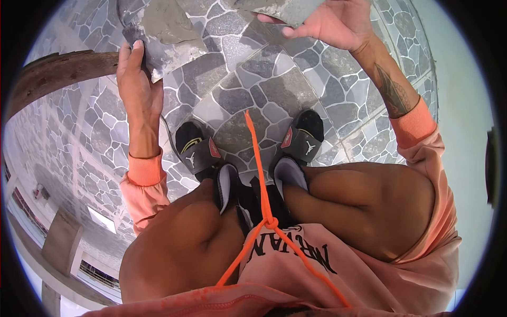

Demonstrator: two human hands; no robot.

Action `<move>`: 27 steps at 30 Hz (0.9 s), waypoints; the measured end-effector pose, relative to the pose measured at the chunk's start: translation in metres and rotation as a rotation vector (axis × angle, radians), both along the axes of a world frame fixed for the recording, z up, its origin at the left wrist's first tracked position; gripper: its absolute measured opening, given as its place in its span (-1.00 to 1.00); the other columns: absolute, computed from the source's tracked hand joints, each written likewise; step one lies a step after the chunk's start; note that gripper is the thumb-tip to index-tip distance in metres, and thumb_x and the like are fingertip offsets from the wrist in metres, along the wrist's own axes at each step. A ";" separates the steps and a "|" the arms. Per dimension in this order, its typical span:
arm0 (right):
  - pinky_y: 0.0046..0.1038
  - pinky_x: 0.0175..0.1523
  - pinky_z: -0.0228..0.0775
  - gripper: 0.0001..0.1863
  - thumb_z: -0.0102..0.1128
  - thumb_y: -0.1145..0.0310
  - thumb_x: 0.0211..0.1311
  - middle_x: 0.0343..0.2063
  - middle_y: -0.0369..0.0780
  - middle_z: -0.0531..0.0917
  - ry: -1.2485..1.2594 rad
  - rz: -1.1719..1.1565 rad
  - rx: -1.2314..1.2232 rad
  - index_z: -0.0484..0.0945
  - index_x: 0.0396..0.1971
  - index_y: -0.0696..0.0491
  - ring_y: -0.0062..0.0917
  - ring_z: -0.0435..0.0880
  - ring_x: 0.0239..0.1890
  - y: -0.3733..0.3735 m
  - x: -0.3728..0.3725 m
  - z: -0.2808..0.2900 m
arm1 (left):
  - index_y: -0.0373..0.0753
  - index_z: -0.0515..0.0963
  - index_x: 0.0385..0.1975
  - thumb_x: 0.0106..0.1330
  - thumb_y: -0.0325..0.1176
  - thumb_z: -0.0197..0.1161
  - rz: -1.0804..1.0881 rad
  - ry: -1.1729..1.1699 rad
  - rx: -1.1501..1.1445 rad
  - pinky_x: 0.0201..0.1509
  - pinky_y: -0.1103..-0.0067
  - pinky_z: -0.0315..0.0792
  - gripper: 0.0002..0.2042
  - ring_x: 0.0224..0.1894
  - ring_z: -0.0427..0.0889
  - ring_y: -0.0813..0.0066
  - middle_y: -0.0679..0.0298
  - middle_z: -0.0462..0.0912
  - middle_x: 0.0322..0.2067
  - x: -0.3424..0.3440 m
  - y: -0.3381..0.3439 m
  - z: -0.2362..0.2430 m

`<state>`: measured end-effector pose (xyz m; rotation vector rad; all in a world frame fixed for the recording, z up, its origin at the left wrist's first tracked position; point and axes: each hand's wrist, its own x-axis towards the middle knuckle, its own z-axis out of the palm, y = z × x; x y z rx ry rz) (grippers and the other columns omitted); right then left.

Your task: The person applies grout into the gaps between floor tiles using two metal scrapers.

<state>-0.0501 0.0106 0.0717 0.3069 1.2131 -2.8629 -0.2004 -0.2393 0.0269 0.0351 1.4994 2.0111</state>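
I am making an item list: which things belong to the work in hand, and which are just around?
Likely in use:
- smeared board, in left hand
- grey paste on it
- flat grey piece, at right hand

Around:
- wooden plank
- worn sandals
- orange cord

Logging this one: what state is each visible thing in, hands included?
Left hand: fingers closed on the board's edge
Board: smeared, partly out of frame
Grey paste: heaped on the board
Right hand: at the grey blade, grip unclear
Grey blade: smeared, cut off above
Orange cord: knotted
Slides: worn over socks
Timber: rough-edged
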 end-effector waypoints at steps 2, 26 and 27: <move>0.00 0.22 0.34 -0.51 0.16 0.21 0.24 0.14 -0.11 0.45 -0.020 0.002 0.038 0.42 0.14 0.07 -0.21 0.47 0.14 -0.007 -0.002 0.000 | -0.37 0.36 0.15 0.44 -0.42 -0.02 -0.015 0.034 -0.084 0.13 0.50 0.44 -0.67 0.01 0.56 0.47 0.21 0.54 0.01 -0.007 -0.017 0.022; -0.09 0.24 0.32 -0.45 0.23 0.14 0.18 0.20 -0.12 0.42 -0.707 -0.358 0.967 0.45 0.17 0.00 -0.21 0.45 0.20 -0.050 0.156 0.055 | -0.42 0.34 0.22 0.40 -0.34 0.09 -0.796 0.310 -0.008 -0.02 0.63 0.43 -0.56 -0.11 0.58 0.58 0.24 0.61 -0.08 -0.003 0.132 0.182; -0.10 0.25 0.32 -0.45 0.23 0.14 0.18 0.20 -0.12 0.41 -0.742 -0.383 1.016 0.45 0.17 0.00 -0.21 0.45 0.20 -0.059 0.165 0.067 | -0.35 0.40 -0.05 0.39 -0.34 0.07 -0.856 0.461 0.019 -0.18 0.63 0.34 -0.76 -0.28 0.47 0.61 0.32 0.52 -0.28 0.002 0.133 0.177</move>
